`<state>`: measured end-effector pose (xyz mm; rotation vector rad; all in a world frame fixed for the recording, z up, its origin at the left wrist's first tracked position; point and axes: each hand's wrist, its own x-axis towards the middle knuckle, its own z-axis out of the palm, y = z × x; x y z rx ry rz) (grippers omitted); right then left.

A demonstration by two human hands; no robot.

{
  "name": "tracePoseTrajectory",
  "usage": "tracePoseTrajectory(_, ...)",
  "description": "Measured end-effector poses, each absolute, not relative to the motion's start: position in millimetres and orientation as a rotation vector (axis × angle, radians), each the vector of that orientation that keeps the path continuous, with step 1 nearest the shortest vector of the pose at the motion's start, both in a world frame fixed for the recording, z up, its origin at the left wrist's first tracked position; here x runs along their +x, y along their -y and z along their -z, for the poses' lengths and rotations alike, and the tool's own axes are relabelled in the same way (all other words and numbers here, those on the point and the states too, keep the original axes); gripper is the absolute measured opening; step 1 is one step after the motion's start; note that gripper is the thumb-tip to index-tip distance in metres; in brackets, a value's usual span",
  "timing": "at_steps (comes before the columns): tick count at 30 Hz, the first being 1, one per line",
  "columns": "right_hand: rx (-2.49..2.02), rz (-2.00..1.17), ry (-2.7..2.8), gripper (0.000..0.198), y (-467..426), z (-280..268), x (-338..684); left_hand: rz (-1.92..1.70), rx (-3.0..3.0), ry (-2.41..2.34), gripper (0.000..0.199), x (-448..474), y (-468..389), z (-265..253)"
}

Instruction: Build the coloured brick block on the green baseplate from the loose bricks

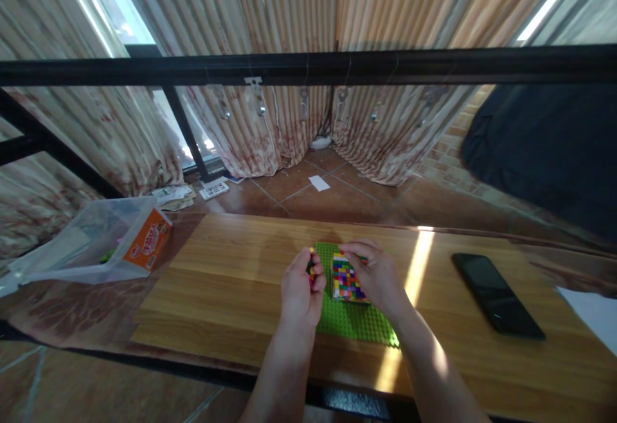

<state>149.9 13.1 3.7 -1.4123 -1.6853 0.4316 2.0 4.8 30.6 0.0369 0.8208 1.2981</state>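
A green studded baseplate [354, 330] lies on the wooden board, carrying a block of small multicoloured toy bricks [344, 281]. At the plate's left edge, my left hand [303, 281] is curled around several loose toy bricks [311, 267], with yellow, red and dark ones showing between thumb and fingers. My right hand [376, 272] reaches over the block's far right side, its fingertips pinched at the top edge. A speck of red shows at those fingertips, probably a small brick; my hand covers part of the block.
A black phone [496, 294] lies on the wooden board [216, 281] at right, near a white paper [590, 314]. A clear plastic bin [96, 269] with an orange label stands left. A black metal rail [308, 69] crosses in front of the curtains [270, 18].
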Motion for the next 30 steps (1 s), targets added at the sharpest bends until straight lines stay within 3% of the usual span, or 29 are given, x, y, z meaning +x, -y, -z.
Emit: tracePoseTrajectory(30,-1.505,-0.596,1.676,0.022,-25.4,4.6,141.0,-1.264,0.012,-0.808,0.017,0.6,-3.2,-34.1)
